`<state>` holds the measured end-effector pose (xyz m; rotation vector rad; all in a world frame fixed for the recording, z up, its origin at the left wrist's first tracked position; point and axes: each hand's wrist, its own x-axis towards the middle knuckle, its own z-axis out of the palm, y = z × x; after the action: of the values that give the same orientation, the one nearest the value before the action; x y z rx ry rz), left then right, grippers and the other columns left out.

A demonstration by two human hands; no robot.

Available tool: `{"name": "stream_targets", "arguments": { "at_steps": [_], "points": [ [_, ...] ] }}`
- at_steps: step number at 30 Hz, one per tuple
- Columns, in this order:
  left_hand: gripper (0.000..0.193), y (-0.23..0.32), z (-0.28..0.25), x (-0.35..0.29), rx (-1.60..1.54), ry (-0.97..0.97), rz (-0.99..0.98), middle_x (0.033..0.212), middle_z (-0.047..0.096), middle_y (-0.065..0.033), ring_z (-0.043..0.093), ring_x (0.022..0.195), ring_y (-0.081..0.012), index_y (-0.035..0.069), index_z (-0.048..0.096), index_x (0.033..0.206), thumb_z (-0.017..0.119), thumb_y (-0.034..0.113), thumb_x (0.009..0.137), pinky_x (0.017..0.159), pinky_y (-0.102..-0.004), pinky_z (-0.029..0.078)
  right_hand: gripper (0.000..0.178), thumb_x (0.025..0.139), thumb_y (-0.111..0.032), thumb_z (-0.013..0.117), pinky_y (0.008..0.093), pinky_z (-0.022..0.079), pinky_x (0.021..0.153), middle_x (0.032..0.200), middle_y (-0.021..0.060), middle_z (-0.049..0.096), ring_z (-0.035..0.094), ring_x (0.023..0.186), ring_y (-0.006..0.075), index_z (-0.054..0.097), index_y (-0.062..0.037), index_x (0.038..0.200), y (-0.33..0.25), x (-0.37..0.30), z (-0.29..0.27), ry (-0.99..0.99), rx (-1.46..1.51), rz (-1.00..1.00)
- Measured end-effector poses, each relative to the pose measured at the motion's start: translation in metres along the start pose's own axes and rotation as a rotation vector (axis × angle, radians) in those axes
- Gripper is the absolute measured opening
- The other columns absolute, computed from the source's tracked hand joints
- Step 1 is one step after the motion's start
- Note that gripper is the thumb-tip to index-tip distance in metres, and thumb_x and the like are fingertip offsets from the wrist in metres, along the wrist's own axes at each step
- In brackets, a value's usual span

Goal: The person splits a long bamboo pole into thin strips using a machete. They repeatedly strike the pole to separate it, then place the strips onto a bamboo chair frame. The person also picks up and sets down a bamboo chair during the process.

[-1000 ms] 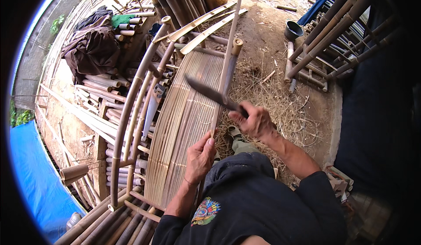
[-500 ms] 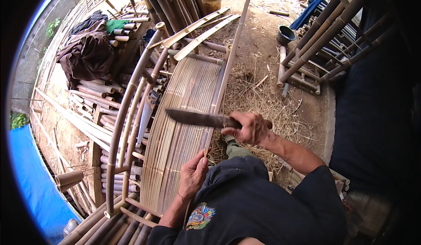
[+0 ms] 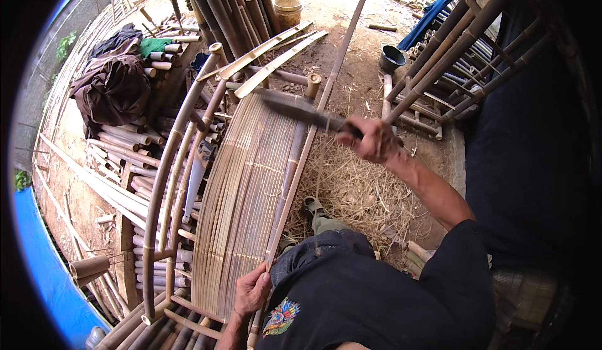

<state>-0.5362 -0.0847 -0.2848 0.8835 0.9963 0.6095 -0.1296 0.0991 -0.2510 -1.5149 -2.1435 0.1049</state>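
My right hand (image 3: 374, 140) is closed round the handle of a machete (image 3: 295, 110). Its dark blade points left, blurred by motion, over the far part of a bamboo bench's slatted seat (image 3: 241, 187). My left hand (image 3: 253, 289) pinches the near end of a long, narrow bamboo strip (image 3: 339, 62) close to my lap. From there the strip runs away along the seat's right side and past the bench's far corner. The blade lies across the strip's line; whether it touches cannot be made out.
A handsaw (image 3: 195, 184) rests by the bench's curved backrest (image 3: 164, 181). Two split bamboo pieces (image 3: 281, 63) lie across the far end. Shavings (image 3: 357, 193) cover the ground to the right, with a dark bucket (image 3: 392, 57) and a bamboo frame (image 3: 439, 55) beyond. Stacked poles (image 3: 122, 137) lie left.
The machete and my right hand have moved farther away along the strip. My left hand, still pinching the strip, has come nearer and to the left. The view has shifted a little.
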Motion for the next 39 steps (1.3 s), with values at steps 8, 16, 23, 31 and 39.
{"name": "stream_targets", "arguments": {
  "at_steps": [8, 16, 23, 31, 39],
  "points": [
    [0.041, -0.03, -0.015, -0.017, -0.058, -0.038, -0.006, 0.061, 0.044, 0.0065, 0.037, 0.049, -0.0027, -0.003, 0.053, 0.128, 0.056, 0.021, 0.096, 0.046, -0.0198, 0.028, 0.077, 0.086, -0.076, 0.033, 0.0405, 0.049, 0.06, 0.072, 0.0138, 0.066, 0.065, 0.068, 0.0295, 0.067, -0.0067, 0.086, 0.144, 0.023, -0.058, 0.384, -0.027, 0.76],
    [0.044, 0.038, 0.027, 0.071, -0.171, -0.081, 0.0, 0.061, 0.04, 0.0071, 0.034, 0.045, -0.0027, 0.001, 0.05, 0.13, 0.057, 0.027, 0.096, 0.041, -0.0197, 0.023, 0.068, 0.087, -0.075, 0.027, 0.0276, 0.038, 0.03, 0.052, -0.0027, 0.043, 0.043, 0.039, 0.0078, 0.048, -0.011, 0.073, -0.03, -0.013, 0.014, 0.01, 0.091, 0.206],
    [0.031, 0.058, 0.047, 0.102, 0.177, 0.06, 0.125, 0.073, 0.052, 0.0049, 0.042, 0.062, -0.0032, -0.002, 0.06, 0.119, 0.054, 0.018, 0.096, 0.053, -0.0201, 0.035, 0.06, 0.089, -0.065, 0.046, 0.0351, 0.052, 0.045, 0.057, 0.0061, 0.058, 0.06, 0.047, 0.02, 0.053, -0.0073, 0.076, -0.101, -0.049, 0.059, -0.011, 0.061, -0.07],
    [0.031, 0.051, 0.046, 0.061, 0.323, 0.046, 0.041, 0.073, 0.054, 0.002, 0.044, 0.067, -0.0041, 0.0, 0.059, 0.122, 0.055, 0.015, 0.095, 0.059, -0.0214, 0.04, 0.061, 0.089, -0.068, 0.043, 0.0345, 0.05, 0.041, 0.052, 0.0046, 0.052, 0.058, 0.044, 0.0188, 0.05, -0.0095, 0.074, -0.044, -0.032, 0.049, -0.07, 0.009, 0.172],
    [0.032, 0.026, 0.02, 0.008, 0.356, 0.011, 0.0, 0.068, 0.052, 0.0005, 0.048, 0.065, -0.004, 0.0, 0.061, 0.12, 0.056, 0.015, 0.092, 0.062, -0.0215, 0.043, 0.065, 0.087, -0.073, 0.04, 0.0369, 0.047, 0.043, 0.052, 0.0066, 0.054, 0.059, 0.048, 0.0213, 0.052, -0.01, 0.075, 0.026, -0.013, 0.019, -0.026, -0.154, 0.305]
  ]
}}
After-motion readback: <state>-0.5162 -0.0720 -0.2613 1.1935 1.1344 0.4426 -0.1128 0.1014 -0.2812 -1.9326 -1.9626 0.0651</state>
